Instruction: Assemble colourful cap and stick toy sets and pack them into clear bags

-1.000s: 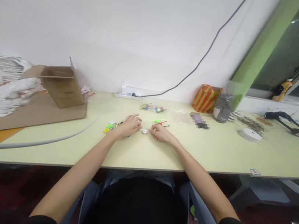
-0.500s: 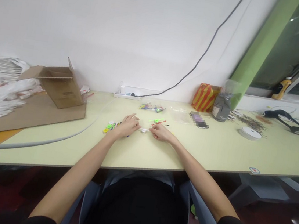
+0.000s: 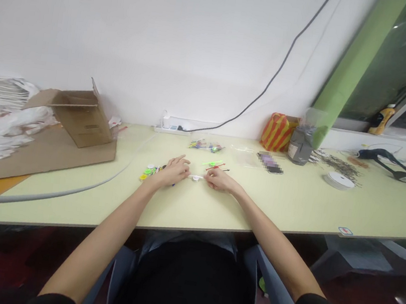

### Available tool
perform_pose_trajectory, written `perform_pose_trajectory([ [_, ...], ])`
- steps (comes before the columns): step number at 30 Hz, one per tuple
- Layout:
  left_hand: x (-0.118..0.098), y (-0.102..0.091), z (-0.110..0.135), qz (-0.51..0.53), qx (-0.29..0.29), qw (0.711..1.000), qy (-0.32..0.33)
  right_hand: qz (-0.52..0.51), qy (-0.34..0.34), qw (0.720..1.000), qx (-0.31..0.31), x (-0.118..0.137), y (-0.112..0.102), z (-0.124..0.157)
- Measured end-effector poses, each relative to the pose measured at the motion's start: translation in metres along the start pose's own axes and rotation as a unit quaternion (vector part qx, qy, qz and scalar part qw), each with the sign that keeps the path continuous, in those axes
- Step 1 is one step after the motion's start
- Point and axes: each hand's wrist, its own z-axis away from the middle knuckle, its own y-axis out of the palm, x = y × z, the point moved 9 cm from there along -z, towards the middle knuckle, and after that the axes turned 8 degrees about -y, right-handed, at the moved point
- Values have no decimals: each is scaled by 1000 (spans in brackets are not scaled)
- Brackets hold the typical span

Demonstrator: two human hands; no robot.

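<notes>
Both my hands rest on the pale yellow table [image 3: 293, 205], fingertips meeting over a small white round piece [image 3: 195, 177]. My left hand [image 3: 173, 170] pinches its left side, fingers curled. My right hand [image 3: 218, 179] pinches a thin white strip on its right side. Just left of my left hand lies a cluster of small green, yellow and white round parts [image 3: 149, 171]. Beyond my right hand lie thin green and red sticks [image 3: 214, 164].
A clear bag of coloured parts [image 3: 207, 146] lies further back, with a power strip [image 3: 173, 127] at the wall. An open cardboard box [image 3: 83, 117] stands left. A phone [image 3: 270, 162], striped bag [image 3: 279, 131], grey jar [image 3: 300, 144] and white tape roll [image 3: 338, 181] are on the right.
Both hands have stayed at the same spot, fingers shifting slightly around the white piece. The view has tilted a little.
</notes>
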Motion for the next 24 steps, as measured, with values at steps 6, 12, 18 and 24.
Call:
perform_pose_trajectory([
  [6,-6,-3,1,-33,-19,999,16,63,-15,998,8,3,-1,-3],
  [12,-10,-3,-1,-78,-47,996,23,84,-7,996,5,-2,1,-7],
  [18,-9,-3,1,-60,-44,997,26,73,-20,997,10,-1,1,-6],
  [24,-10,-4,4,-18,-55,997,43,21,-32,999,16,1,2,-2],
])
